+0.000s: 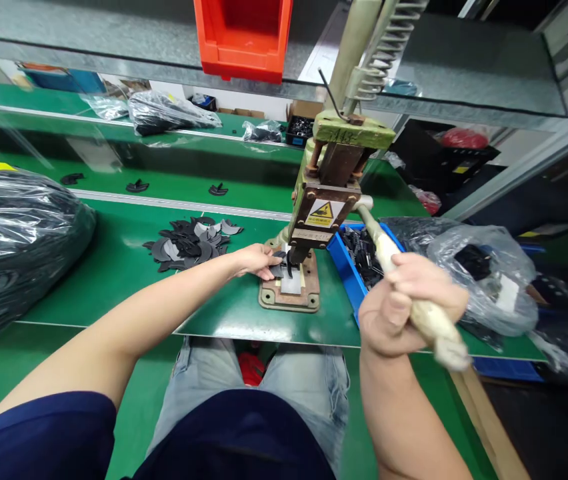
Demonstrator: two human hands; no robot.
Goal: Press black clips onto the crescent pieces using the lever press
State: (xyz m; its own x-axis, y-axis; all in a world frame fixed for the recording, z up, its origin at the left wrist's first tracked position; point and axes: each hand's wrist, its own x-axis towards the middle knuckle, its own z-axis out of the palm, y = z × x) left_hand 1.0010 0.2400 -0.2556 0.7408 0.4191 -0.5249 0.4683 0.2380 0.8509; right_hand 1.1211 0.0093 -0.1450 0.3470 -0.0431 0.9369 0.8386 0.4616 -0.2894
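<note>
Two hands worked a manual press (pixel 320 220) on the green counter (pixel 114 280): the left hand (pixel 257 260) pinched a dark flat piece (pixel 279 270) under the ram, while right hand (pixel 407 300) fingers gripped the lever (pixel 417 303), slanting near-right.

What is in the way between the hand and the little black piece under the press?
Nothing visible. The left hand already touches the black piece on the press base, right below the press head. The right hand grips the lever handle off to the side.
</note>
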